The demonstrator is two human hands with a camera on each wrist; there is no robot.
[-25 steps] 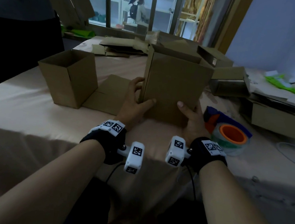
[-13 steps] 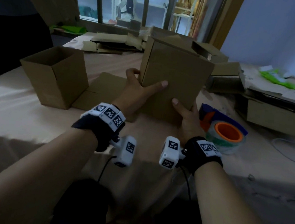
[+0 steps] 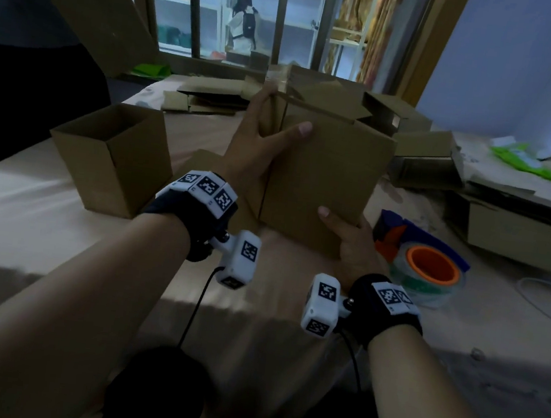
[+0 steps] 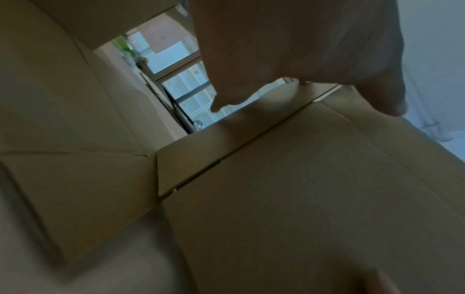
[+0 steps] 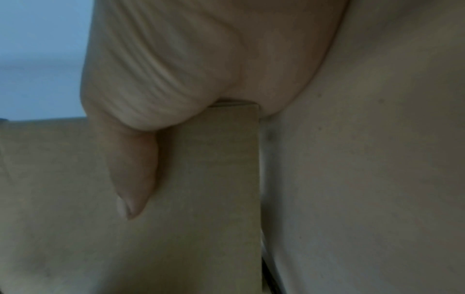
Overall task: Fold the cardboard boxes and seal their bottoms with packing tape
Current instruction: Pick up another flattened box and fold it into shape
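In the head view I hold a brown cardboard box (image 3: 326, 173) with both hands above the cloth-covered table (image 3: 43, 216); it leans to the right. My left hand (image 3: 269, 129) grips its upper left corner, thumb on the near face and fingers round the side. My right hand (image 3: 343, 230) holds the lower right edge, thumb on the near face and fingers hidden behind. The box's far end shows loose flaps. In the left wrist view, my left hand (image 4: 302, 75) lies against the box (image 4: 314, 199). The right wrist view shows the thumb (image 5: 130, 179) pressed flat on the box (image 5: 214, 199).
A tape dispenser (image 3: 428, 271) with an orange core lies just right of my right hand. An open-topped box (image 3: 112, 155) stands at the left. Flat cardboard (image 3: 207, 98) lies at the back, and more boxes (image 3: 424, 160) crowd the right side.
The box has gone from upright on the table to raised and leaning right. My left hand slid up its left edge to the top corner. My right hand stayed at the lower edge.
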